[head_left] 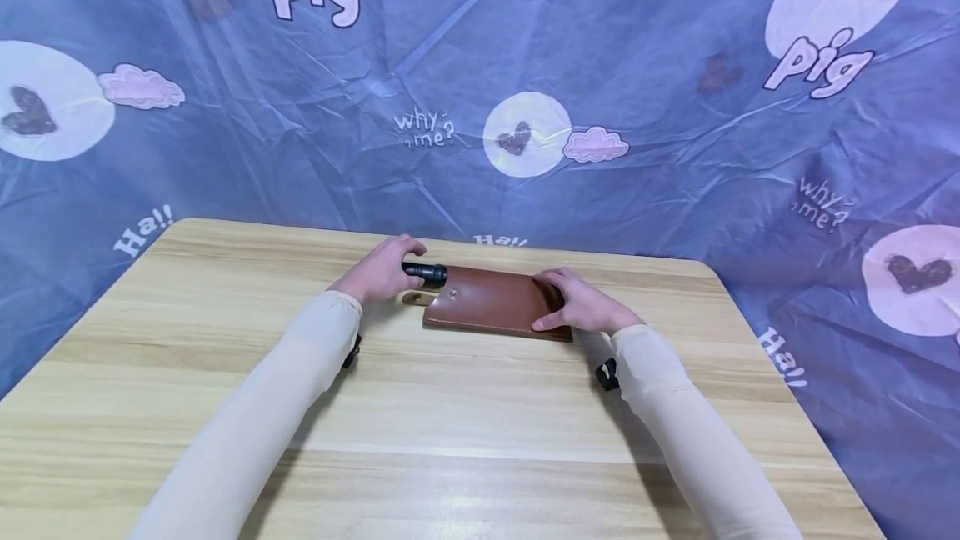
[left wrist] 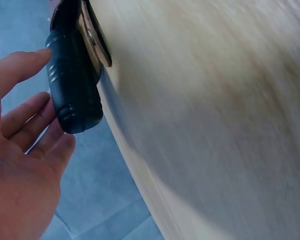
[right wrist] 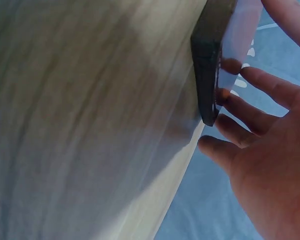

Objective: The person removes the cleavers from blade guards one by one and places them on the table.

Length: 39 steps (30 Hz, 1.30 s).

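While lying between both hands, leather sheath (head_left: 491, 302), black handle (head_left: 425, 272) at left hand (head_left: 381, 271).

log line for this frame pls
left hand: grips black handle | right hand: rests on brown sheath | wooden table

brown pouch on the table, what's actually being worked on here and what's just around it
In hand:
- brown leather pouch, right hand resting on its end
- black handle sticking out of the pouch, left hand curled round it

Just around:
- wooden table
- blue printed backdrop
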{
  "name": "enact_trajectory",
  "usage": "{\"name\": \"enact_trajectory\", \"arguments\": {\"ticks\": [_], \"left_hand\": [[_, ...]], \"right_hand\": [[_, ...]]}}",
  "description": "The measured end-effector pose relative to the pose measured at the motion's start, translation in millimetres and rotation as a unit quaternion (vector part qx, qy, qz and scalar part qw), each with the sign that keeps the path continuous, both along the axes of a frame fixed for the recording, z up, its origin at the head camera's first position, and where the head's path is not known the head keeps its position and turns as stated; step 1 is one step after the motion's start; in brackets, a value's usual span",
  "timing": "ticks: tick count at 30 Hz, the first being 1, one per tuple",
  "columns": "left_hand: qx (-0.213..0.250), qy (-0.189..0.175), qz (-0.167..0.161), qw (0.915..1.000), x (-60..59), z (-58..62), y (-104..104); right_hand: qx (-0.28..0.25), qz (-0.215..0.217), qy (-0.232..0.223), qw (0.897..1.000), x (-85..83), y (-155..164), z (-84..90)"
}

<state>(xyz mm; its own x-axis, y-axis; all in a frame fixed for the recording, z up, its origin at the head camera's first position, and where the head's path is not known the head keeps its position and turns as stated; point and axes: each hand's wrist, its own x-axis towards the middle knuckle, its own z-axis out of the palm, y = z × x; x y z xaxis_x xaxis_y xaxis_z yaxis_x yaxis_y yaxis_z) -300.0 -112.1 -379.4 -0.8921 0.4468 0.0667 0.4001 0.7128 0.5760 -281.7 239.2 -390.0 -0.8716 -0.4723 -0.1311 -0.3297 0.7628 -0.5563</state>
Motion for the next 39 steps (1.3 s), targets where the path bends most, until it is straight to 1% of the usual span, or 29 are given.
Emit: {"name": "enact_trajectory", "arguments": {"ticks": [8,15,21,28,35,39], "left_hand": [[-0.008,0.005,0.004,1.0000,-6.2,-8.7,-2],[-0.015,0.002,-0.002,0.9999,-6.8,-13.4,-1],[-0.027,0.007,-0.003,0.9996,-7.5,-15.7,1],[-0.043,0.005,-0.009,0.9990,-6.5,-16.7,3],[-0.044,0.008,-0.007,0.9990,-6.5,-15.4,2],[-0.054,0.016,-0.015,0.9983,-7.7,-13.2,2]], "right_hand": [[0.014,-0.002,-0.004,1.000,1.0,-4,1.5],[0.032,0.003,-0.023,0.999,0.8,-5,1.5],[0.042,0.019,-0.014,0.999,1.8,-6,0.2],[0.045,0.011,-0.036,0.998,4.0,-8,-3.9],[0.046,0.011,-0.025,0.999,3.3,-7,-4.0],[0.047,0.012,-0.027,0.998,3.2,-7,-2.9]]}}
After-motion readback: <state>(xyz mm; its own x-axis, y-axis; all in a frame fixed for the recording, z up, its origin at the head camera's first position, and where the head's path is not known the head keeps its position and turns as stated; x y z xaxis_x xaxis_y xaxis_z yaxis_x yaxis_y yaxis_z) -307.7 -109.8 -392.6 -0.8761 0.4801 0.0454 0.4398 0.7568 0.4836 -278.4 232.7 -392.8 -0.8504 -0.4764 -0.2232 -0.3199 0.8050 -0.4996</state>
